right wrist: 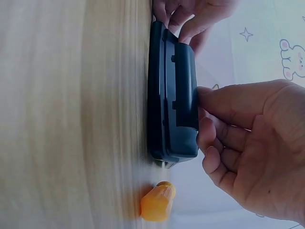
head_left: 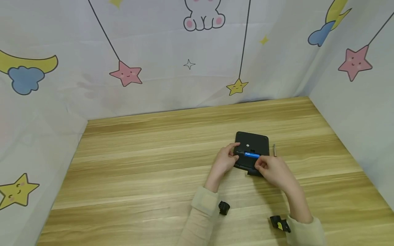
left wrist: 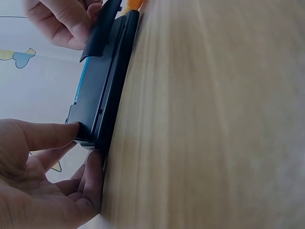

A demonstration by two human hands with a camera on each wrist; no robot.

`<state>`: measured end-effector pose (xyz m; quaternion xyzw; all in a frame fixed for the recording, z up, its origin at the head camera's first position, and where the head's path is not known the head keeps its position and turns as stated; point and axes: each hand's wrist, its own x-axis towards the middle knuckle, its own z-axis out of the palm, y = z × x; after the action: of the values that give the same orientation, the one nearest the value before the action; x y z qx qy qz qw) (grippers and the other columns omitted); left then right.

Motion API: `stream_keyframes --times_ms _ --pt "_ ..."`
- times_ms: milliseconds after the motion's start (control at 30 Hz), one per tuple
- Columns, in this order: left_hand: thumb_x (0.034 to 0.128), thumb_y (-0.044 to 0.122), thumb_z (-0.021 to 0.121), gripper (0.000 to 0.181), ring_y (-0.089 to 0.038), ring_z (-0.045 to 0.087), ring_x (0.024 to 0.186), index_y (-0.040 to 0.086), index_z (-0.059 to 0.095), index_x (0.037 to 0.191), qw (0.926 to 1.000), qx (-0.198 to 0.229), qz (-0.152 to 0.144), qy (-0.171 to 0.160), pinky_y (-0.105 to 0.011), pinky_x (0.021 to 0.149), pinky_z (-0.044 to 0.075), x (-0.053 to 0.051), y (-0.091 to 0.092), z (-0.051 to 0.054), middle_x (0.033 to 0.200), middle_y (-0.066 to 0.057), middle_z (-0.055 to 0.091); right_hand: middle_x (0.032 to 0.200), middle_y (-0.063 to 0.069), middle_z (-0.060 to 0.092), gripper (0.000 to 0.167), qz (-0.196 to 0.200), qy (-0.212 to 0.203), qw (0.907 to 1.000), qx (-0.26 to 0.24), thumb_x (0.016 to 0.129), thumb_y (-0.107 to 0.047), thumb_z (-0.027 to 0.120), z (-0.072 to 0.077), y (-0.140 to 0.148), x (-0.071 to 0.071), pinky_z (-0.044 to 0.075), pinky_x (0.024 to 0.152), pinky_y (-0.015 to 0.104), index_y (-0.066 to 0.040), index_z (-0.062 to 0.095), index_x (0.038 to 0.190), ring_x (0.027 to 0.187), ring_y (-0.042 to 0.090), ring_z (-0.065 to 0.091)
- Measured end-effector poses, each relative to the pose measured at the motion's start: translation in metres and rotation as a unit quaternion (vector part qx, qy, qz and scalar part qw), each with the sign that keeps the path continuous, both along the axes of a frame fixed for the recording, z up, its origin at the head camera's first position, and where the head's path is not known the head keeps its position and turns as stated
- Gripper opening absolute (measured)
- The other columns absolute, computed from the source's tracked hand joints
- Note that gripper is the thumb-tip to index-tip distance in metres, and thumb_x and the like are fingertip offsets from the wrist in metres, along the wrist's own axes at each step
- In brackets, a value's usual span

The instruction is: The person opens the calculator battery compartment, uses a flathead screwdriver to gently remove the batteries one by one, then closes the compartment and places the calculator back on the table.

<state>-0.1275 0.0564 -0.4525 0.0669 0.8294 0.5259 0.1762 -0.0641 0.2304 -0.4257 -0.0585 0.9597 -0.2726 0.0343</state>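
On the desk (head_left: 138,164), at two o'clock, the black device (head_left: 253,145) is gripped at nine by the left hand (head_left: 225,159); the cover (right wrist: 187,86) is pinched at five by the right hand (head_left: 273,168). Probably light and stiff, it is best held by its edges.

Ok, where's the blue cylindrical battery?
In the head view, right of centre, the battery sits in the flat black plastic device, left of the right hand.

The person wears a creased, broad-cuffed cream left sleeve (head_left: 197,222), a matching right sleeve (head_left: 307,234), a black left wrist camera (head_left: 224,208) and a yellow-marked black right wrist camera (head_left: 275,222), leaving left hand (head_left: 224,159) and right hand (head_left: 274,169) bare.
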Motion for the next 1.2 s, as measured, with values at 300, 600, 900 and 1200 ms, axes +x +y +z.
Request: stream_keyframes --times_ms 300,600,900,1200 --pt "0.0901 0.002 0.061 0.049 -0.013 0.039 0.069 0.018 0.056 0.136 0.9999 0.002 -0.008 0.011 -0.021 0.059 0.034 0.0003 -0.0005 -0.0011 0.083 -0.001 0.041 0.069 0.0 0.063 0.007 0.009 -0.023 0.9997 0.008 0.086 -0.008 0.067 -0.0019 -0.0035 0.0039 0.043 0.058 0.026 -0.006 0.068 0.079 0.061 0.01 0.052" --pt "0.0901 0.002 0.061 0.049 -0.013 0.04 0.071 0.018 0.056 0.136 0.9999 0.006 -0.007 0.011 -0.021 0.06 0.034 0.0002 0.0 -0.0018 0.085 -0.002 0.042 0.068 -0.001 0.061 0.007 0.012 -0.034 0.9992 0.018 0.085 -0.007 0.066 -0.0054 -0.0061 0.0056 0.041 0.057 0.026 -0.008 0.068 0.078 0.06 0.01 0.049" --pt "0.0898 0.003 0.062 0.049 -0.013 0.04 0.071 0.019 0.056 0.135 0.9999 -0.001 -0.003 0.01 -0.021 0.059 0.034 0.0013 0.0002 -0.0009 0.084 -0.001 0.042 0.069 -0.001 0.06 0.009 0.016 -0.051 0.9984 0.016 0.085 -0.005 0.064 -0.006 -0.0069 0.0076 0.04 0.058 0.026 -0.007 0.069 0.078 0.06 0.012 0.048" --pt "0.0901 0.003 0.062 0.048 -0.013 0.04 0.069 0.019 0.056 0.135 0.9999 0.0 -0.004 0.012 -0.021 0.058 0.034 0.0021 0.0011 -0.0014 0.083 -0.001 0.042 0.069 -0.001 0.06 0.009 0.019 -0.063 0.9977 0.017 0.085 -0.005 0.065 -0.0079 -0.0056 0.0083 0.04 0.057 0.026 -0.008 0.069 0.078 0.06 0.012 0.047"
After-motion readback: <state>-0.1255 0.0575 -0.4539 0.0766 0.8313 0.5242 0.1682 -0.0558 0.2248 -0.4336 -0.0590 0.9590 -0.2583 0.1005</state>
